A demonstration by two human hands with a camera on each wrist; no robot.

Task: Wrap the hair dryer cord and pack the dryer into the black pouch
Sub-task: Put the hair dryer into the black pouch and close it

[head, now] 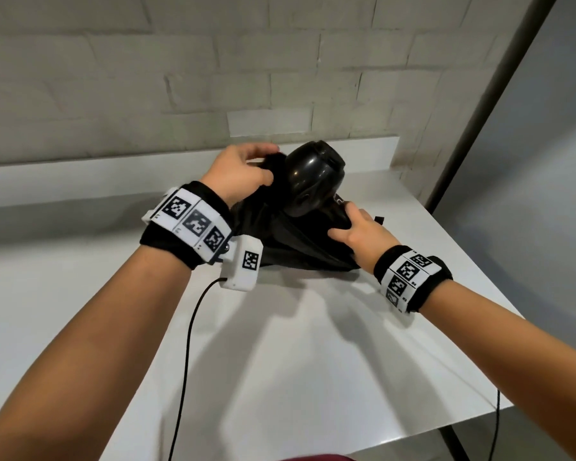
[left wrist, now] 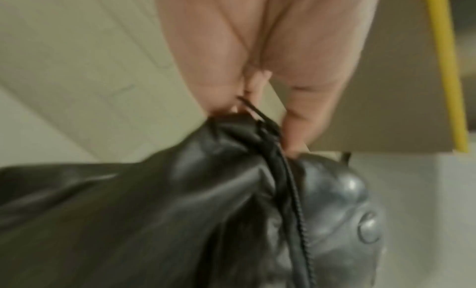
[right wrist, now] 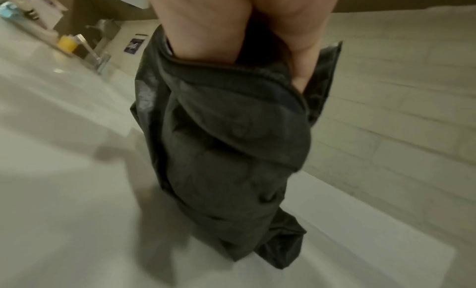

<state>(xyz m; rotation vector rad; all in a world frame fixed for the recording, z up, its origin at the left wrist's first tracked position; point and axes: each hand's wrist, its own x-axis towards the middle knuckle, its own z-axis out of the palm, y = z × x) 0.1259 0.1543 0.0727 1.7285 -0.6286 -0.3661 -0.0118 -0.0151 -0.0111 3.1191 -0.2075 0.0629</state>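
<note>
Black, slightly glossy fabric is bunched in both hands: the black pouch (head: 300,241) lies on the white table (head: 313,344) near the back ledge, its mouth pulled up around the hair dryer (head: 313,178), whose rounded glossy body still sticks out above the opening. The left hand (head: 243,174) has its fingers curled over the far-left edge of the pouch mouth, thumb closed against them, pinching the gathered rim; in the left wrist view the fingertips (left wrist: 296,133) press just beside the dryer's shell, and a thin black drawstring (left wrist: 291,190) runs from the pinched rim down across the pouch. The right hand (head: 356,231) grips the near-right side of the mouth, thumb on the outside and fingers tucked over the hem into the opening, as the right wrist view shows. A raised curved mark on the dryer's shell shows in the left wrist view but is too blurred to read. Both wrists carry bands (head: 193,224) printed with black-and-white square marker codes; no readable words appear on them.
</note>
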